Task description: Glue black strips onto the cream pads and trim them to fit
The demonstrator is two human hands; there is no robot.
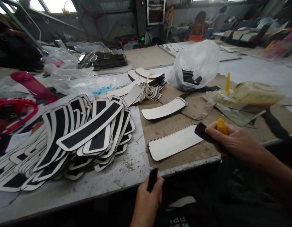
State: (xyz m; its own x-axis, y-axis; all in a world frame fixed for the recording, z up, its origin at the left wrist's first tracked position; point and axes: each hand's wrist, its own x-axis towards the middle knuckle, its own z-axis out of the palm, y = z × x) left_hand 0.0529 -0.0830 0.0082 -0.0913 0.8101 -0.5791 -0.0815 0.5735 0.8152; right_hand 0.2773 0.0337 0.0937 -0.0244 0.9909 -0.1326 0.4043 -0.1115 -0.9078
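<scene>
My left hand (148, 198) is closed at the table's front edge, with the end of a black strip (153, 179) standing out between thumb and fingers. My right hand (233, 143), also closed, pinches another black strip (201, 130) and has a yellow-handled tool (222, 126) in its grip; the tool's working end is hidden. Just left of that hand lies a white curved piece (174, 143) on brown cardboard (142, 134), the dark strip's tip at its right end. Farther back on the cardboard rests a small stack of similar white pieces (163, 108).
Many white-edged black pieces (89, 129) lie heaped at left. Behind them is a tied bundle (134, 93). A clear plastic bag (195, 63) holds black strips. A yellowish container (257, 94) with a pointed yellow nozzle (228, 83) stands at right. People sit in the background.
</scene>
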